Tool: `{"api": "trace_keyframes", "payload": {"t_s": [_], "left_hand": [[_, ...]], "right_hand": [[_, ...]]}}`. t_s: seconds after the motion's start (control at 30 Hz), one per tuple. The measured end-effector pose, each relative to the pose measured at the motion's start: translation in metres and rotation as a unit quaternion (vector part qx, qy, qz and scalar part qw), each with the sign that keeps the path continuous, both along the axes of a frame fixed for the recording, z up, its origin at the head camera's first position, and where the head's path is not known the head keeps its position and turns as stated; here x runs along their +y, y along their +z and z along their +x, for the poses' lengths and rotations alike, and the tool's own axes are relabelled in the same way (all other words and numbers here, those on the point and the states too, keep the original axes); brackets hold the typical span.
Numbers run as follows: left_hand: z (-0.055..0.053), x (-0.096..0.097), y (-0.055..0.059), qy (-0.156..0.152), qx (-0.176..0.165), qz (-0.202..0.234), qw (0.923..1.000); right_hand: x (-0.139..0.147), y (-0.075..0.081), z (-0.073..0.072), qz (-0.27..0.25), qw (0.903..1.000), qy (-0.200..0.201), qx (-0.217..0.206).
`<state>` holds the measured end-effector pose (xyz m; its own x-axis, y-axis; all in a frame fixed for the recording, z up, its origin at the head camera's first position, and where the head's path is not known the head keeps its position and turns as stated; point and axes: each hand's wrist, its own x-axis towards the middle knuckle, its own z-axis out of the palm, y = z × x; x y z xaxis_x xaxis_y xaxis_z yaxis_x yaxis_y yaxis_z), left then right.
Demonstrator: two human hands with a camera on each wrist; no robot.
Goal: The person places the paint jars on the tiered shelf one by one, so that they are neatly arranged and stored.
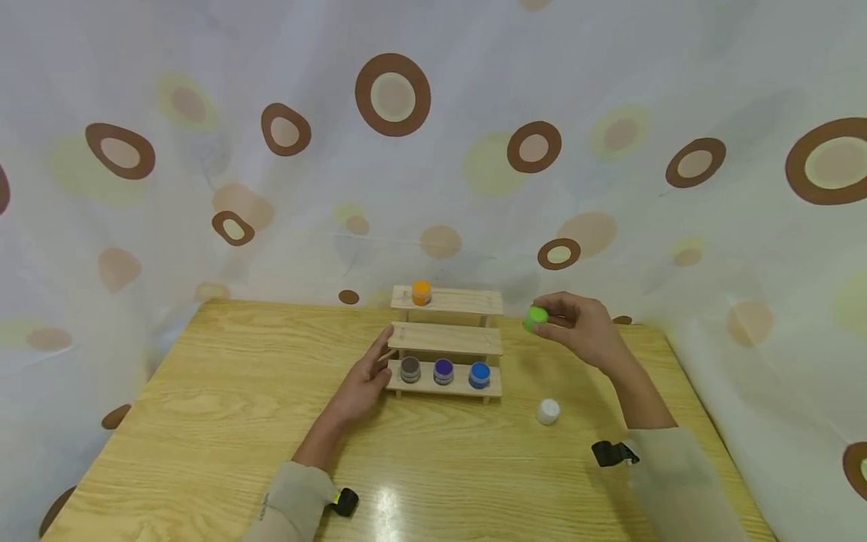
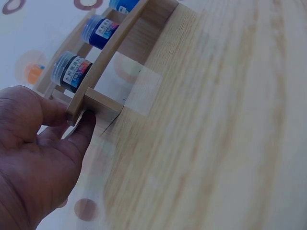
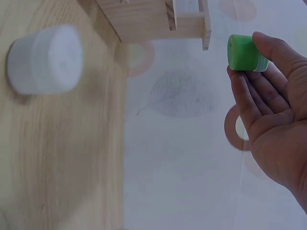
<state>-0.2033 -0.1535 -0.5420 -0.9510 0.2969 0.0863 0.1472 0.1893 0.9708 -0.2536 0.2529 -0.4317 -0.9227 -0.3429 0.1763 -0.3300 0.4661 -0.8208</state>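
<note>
A three-tier wooden rack (image 1: 443, 341) stands at the back of the table. My left hand (image 1: 359, 388) grips its left end, thumb and fingers about the end of the lowest shelf in the left wrist view. In my right hand (image 1: 585, 331) a small green paint jar (image 1: 535, 318) is pinched, raised to the right of the rack. An orange paint jar (image 1: 421, 293) sits at the left of the top shelf. On the lowest shelf stand a dark grey or black jar (image 1: 409, 369), a purple-blue jar (image 1: 443, 371) and a blue jar (image 1: 479, 375). The middle shelf holds none.
A white paint jar (image 1: 548, 411) stands on the wooden table (image 1: 223, 421), right of the rack and in front of my right hand. Behind the table hangs a pale sheet (image 1: 305, 188) with brown ring patterns. Both wrists wear small black devices.
</note>
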Motion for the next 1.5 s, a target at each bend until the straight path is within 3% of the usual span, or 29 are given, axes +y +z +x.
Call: {"api": "trace_keyframes", "payload": {"t_s": [0.33,0.47,0.6,0.83,1.5], "left_hand": [[-0.004,0.004,0.002,-0.005,-0.001,0.008,1.0000],[-0.002,0.003,-0.001,-0.002,-0.005,0.007,1.0000],[0.003,-0.001,-0.004,0.001,-0.003,0.003,1.0000],[0.001,-0.001,-0.002,-0.002,0.001,0.000,1.0000],[-0.001,0.000,0.001,-0.008,0.001,0.012,0.9999]], "right_hand": [[-0.035,0.005,-0.028,-0.002,0.9997,0.020,0.012],[-0.054,0.003,-0.035,-0.013,0.9997,0.023,-0.001],[-0.075,-0.002,-0.039,-0.027,0.9993,0.025,-0.010],[-0.098,-0.009,-0.047,-0.049,0.9986,0.019,-0.011],[-0.134,-0.003,-0.059,-0.041,0.9986,0.034,0.001]]}}
